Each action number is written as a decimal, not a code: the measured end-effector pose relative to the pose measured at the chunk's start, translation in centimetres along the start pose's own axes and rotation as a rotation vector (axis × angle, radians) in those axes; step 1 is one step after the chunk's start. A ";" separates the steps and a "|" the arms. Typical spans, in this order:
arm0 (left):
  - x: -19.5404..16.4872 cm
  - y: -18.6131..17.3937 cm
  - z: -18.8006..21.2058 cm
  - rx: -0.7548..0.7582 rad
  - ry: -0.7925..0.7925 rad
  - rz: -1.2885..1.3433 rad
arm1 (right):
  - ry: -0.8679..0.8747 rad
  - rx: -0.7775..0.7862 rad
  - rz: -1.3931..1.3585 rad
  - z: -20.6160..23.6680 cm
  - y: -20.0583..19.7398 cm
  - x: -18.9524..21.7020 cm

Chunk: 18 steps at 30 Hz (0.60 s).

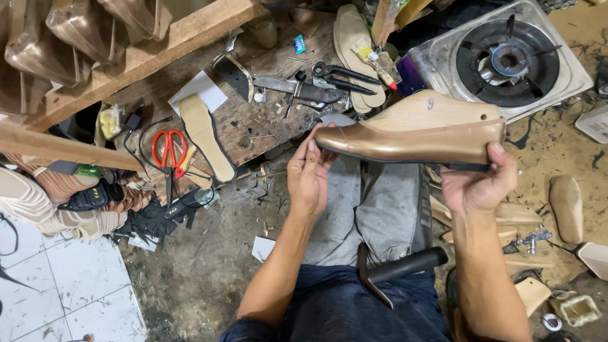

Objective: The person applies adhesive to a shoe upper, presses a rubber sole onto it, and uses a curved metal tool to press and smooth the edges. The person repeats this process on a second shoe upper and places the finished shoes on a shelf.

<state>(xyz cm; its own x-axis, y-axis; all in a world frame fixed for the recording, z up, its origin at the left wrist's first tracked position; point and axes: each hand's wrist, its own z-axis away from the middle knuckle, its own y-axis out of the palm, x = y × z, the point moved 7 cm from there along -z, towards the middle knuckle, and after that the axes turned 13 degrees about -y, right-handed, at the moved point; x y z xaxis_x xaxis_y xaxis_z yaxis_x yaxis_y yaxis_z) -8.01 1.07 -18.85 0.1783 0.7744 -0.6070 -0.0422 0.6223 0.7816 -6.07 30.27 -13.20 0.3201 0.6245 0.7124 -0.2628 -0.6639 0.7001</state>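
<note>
Shoe (411,140) on its wooden last lies sideways above our lap, toe in our left hand (308,171), fingers pinching the tip, heel clamped by our right hand (479,183).

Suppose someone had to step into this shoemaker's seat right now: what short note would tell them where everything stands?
Left hand: fingers pinch the pointed toe of the shoe on its wooden last.
Right hand: grips the heel end, holding the shoe level over the lap.
Hammer: lies across the lap, untouched.
Red-handled scissors, a cut insole and pliers lie on the wooden bench ahead; a gas burner sits at the upper right.
Done: the tan upper is pulled over the last.
Left: no outsole or heel shows on the shoe.
</note>
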 end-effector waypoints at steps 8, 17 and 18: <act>-0.9 2.0 0.5 -0.013 0.033 -0.027 | 0.045 -0.079 -0.018 0.0 -0.3 -0.7; -1.3 3.8 -0.3 0.032 -0.069 0.276 | 0.109 0.176 0.004 1.9 -0.5 -1.5; -1.5 4.1 -0.5 0.054 -0.086 0.346 | 0.138 0.247 0.111 2.6 -0.7 -1.7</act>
<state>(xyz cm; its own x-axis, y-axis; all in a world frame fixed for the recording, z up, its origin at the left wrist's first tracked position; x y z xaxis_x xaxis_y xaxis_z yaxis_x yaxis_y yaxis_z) -8.98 2.49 -14.80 0.2446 0.9243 -0.2930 -0.0626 0.3166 0.9465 -4.06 28.62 -15.02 0.1706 0.5817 0.7953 -0.0546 -0.8004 0.5970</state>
